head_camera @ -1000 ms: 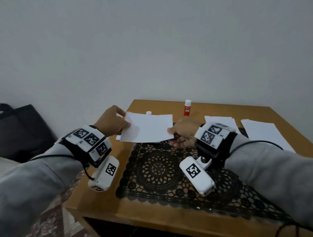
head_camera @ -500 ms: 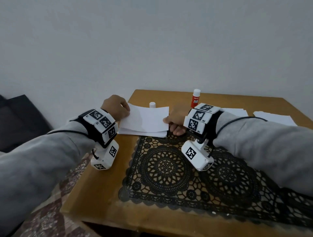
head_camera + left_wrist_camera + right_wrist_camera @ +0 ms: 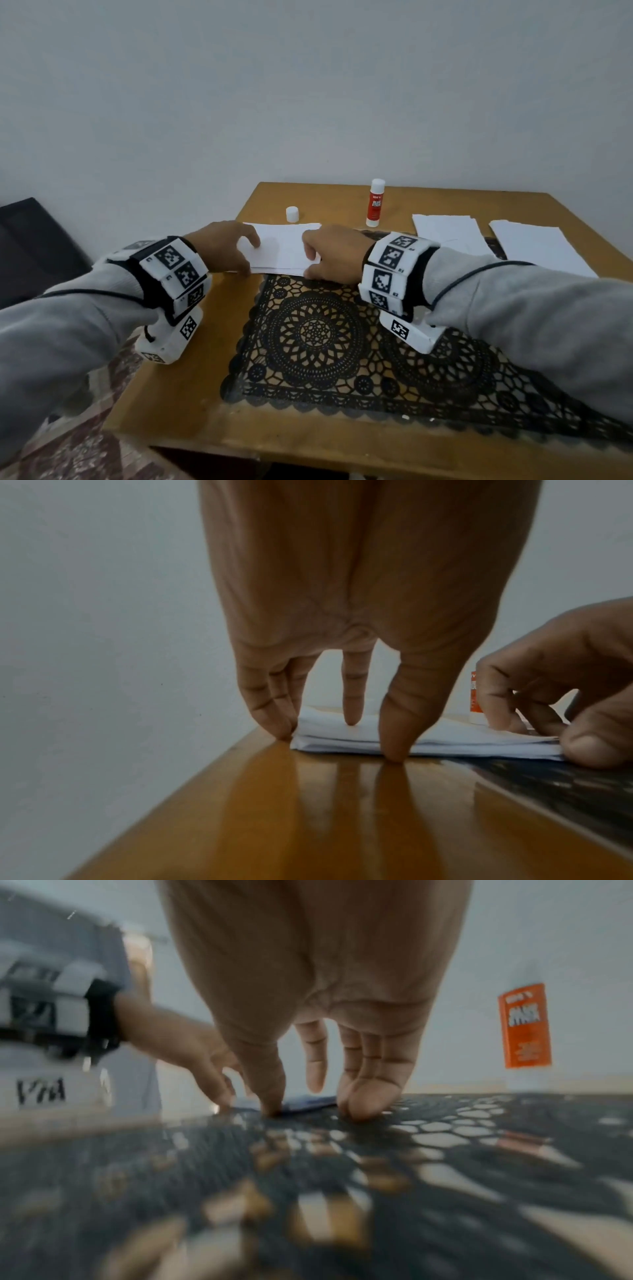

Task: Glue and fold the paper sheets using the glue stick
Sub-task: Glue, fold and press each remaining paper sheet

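Lace mat (image 3: 318,335) lies nearest on the wooden bench (image 3: 191,394). At the mat's far left corner sits the folded paper stack (image 3: 284,250). Left hand (image 3: 219,246) has its fingers extended down, tips touching the stack's left end. Right hand (image 3: 334,251) pinches its right end between curled fingers and thumb. Beyond the stack stand a white cap (image 3: 292,214) and the glue stick (image 3: 375,202); loose sheets (image 3: 448,233) lie to the right.

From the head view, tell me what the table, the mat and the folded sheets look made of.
Table: wood or wood veneer, seemingly varnished, it mirrors the fingers.
Mat: black openwork lace, fabric or plastic unclear.
Folded sheets: thin matte white paper, layered edges visible.
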`<state>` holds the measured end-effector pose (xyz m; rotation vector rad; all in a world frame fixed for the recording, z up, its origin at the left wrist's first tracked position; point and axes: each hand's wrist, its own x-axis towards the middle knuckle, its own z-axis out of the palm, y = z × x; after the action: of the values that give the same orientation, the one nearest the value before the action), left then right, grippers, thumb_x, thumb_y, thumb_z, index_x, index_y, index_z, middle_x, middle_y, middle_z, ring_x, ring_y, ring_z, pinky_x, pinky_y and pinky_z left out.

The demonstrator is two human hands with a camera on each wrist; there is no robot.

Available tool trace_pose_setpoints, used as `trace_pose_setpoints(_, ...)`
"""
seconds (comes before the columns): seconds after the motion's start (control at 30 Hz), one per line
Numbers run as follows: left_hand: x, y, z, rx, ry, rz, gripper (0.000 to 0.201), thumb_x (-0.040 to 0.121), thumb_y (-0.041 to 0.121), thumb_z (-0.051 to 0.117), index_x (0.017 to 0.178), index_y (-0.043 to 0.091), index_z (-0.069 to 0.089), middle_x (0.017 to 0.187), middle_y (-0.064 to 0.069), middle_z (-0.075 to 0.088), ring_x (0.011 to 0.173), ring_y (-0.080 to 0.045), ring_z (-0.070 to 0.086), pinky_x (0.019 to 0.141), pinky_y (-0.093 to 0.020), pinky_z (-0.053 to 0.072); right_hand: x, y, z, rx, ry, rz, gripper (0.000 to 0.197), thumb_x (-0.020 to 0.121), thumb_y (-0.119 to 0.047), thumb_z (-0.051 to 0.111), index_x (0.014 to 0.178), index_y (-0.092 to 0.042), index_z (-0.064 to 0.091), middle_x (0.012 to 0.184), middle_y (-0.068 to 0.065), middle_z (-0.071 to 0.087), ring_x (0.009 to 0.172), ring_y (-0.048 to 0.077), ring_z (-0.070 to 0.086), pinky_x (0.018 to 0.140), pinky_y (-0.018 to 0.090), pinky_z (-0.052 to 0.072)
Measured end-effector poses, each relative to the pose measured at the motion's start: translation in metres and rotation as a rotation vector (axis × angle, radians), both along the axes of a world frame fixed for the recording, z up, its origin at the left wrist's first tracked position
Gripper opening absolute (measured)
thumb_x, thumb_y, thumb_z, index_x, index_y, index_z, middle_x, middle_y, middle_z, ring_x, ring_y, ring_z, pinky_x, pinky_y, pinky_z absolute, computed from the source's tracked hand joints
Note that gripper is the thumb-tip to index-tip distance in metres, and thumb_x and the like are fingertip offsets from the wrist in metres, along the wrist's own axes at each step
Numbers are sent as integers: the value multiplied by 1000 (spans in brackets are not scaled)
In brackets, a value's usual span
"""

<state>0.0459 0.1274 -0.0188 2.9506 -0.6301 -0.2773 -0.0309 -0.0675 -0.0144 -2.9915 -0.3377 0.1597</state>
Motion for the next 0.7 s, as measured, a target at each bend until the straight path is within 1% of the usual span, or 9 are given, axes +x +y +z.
trace_pose_setpoints(0.07,-2,-1,-2,-31,-16,13,48,81,22,73,125,26,54,135,-6,47,119,-23,45,95,-30,38,1,0,-2,-34,-31,30,27,92,-36,61,105,-13,54,105,5,58,92,21,55,79,36,49)
trace_pose_setpoints(0.2,-8,0,-3,-29,-16,13,43,84,23,70,124,26,55,135,-6,49,118,-23,47,96,-31,39,-3,-4,0,-11,-58,37,27,92,-36,60,103,-12,55,102,5,60,92,21,56,81,39,51)
trace_pose_setpoints(0.3,-15,1,-1,-34,-54,9,39,88,26,65,126,25,53,132,-8,51,115,-24,48,96,-32,39,-15,-13,4,29,-79,16,24,91,-34,61,98,-11,58,96,4,63,87,21,59,79,41,52)
trace_pose_setpoints(0.37,-22,-3,3,-60,-117,-7,37,88,27,63,124,24,54,127,-11,53,111,-25,50,96,-35,41,-30,-29,7,45,-111,6,20,92,-30,59,93,-10,61,91,5,65,84,21,60,76,38,52)
trace_pose_setpoints(0.47,-34,-21,12,-118,-197,-108,32,89,24,60,121,23,56,120,-11,54,110,-26,50,95,-36,40,-54,-67,7,59,-144,-66,14,92,-28,58,83,-18,57,83,-2,60,79,16,56,67,29,45)
trace_pose_setpoints(0.53,-45,-44,19,-144,-209,-202,30,90,22,58,120,21,57,120,-8,55,114,-25,49,97,-35,38,-68,-97,7,43,-171,-155,16,92,-27,57,78,-20,55,78,-4,58,76,15,54,61,26,38)
trace_pose_setpoints(0.57,-50,-58,23,-150,-213,-252,30,91,21,56,120,21,56,121,-7,56,115,-24,48,98,-35,38,-73,-111,8,27,-189,-199,16,92,-27,56,77,-19,55,78,-3,59,77,16,55,59,26,36)
trace_pose_setpoints(0.63,-61,-90,30,-144,-220,-348,30,92,22,54,122,20,56,122,-5,58,114,-23,48,98,-36,39,-83,-136,10,-1,-222,-263,18,91,-25,54,75,-17,54,78,-1,61,78,20,56,60,30,38)
trace_pose_setpoints(0.7,-69,-124,34,-128,-185,-404,32,93,22,53,124,20,55,124,-4,58,115,-22,50,96,-34,40,-91,-154,11,-6,-228,-326,18,90,-23,53,74,-14,54,77,1,60,78,22,56,63,32,43)
